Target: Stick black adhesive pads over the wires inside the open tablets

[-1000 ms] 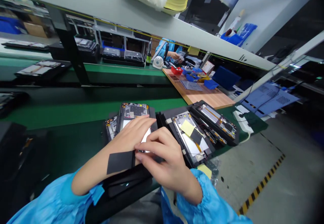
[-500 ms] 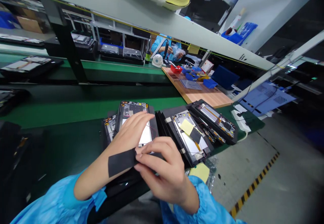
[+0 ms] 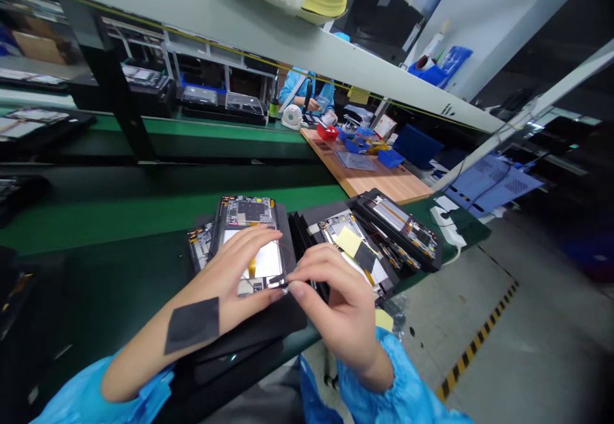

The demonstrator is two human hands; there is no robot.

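Note:
My left hand (image 3: 240, 264) lies with fingers spread over an opened tablet (image 3: 268, 261) whose circuit board and white battery show. A black tape patch (image 3: 192, 325) is stuck on my left wrist. At the tablet's lower right corner, the thumb and fingertips of my right hand (image 3: 336, 302) pinch a small dark piece of tape (image 3: 279, 280), partly hidden by the fingers. Beneath the tablet are black trays and, at its left, another opened tablet (image 3: 200, 245).
To the right, another opened device carries a yellow note (image 3: 348, 241) and stands beside stacked black trays (image 3: 412, 245). Beyond are a wooden board (image 3: 384, 184) with small bins and a white power strip (image 3: 448, 226). A shelf beam (image 3: 268, 34) crosses above; a co-worker (image 3: 307, 91) sits behind it.
My right hand has moved from the tape on my left wrist to the tablet's lower right corner. My left hand has shifted slightly left and down, uncovering more of the tablet.

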